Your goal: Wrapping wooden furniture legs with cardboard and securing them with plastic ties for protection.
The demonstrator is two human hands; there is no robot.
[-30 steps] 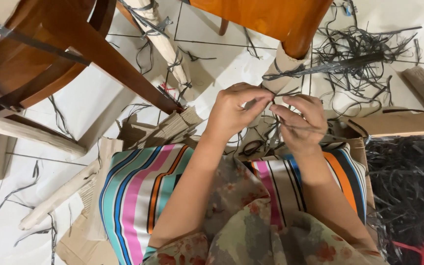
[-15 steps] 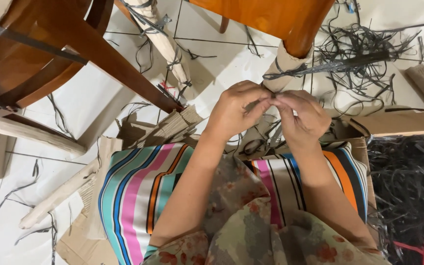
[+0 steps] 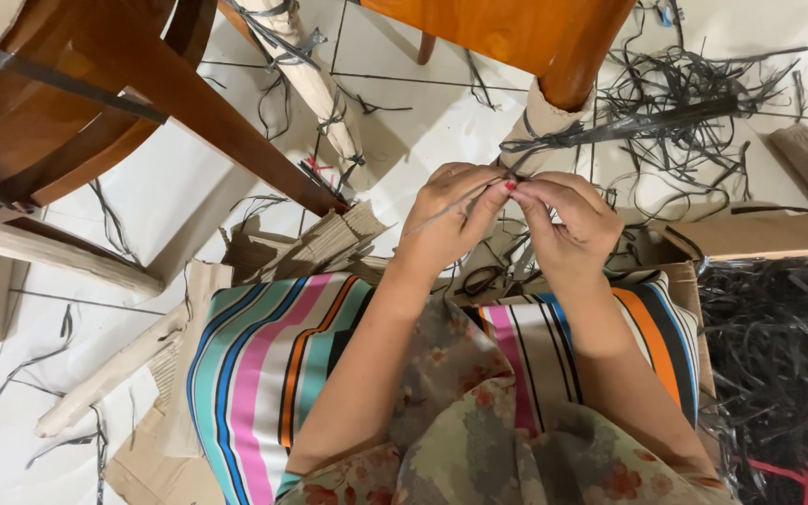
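Left hand (image 3: 446,220) and right hand (image 3: 563,220) fingertip to fingertip — both pinched shut on a thin black strap (image 3: 554,136) at the cardboard-wrapped chair leg (image 3: 540,122) — above the striped cushion (image 3: 273,365).

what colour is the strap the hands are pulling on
Black strap, best seen in the head view.

Both hands, left hand (image 3: 448,217) and right hand (image 3: 568,223), meet fingertip to fingertip, fingers pinched, forearms angled inward.

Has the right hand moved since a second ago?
Yes. The right hand has shifted slightly left, closing against the left hand, judged against the cardboard-wrapped orange chair leg.
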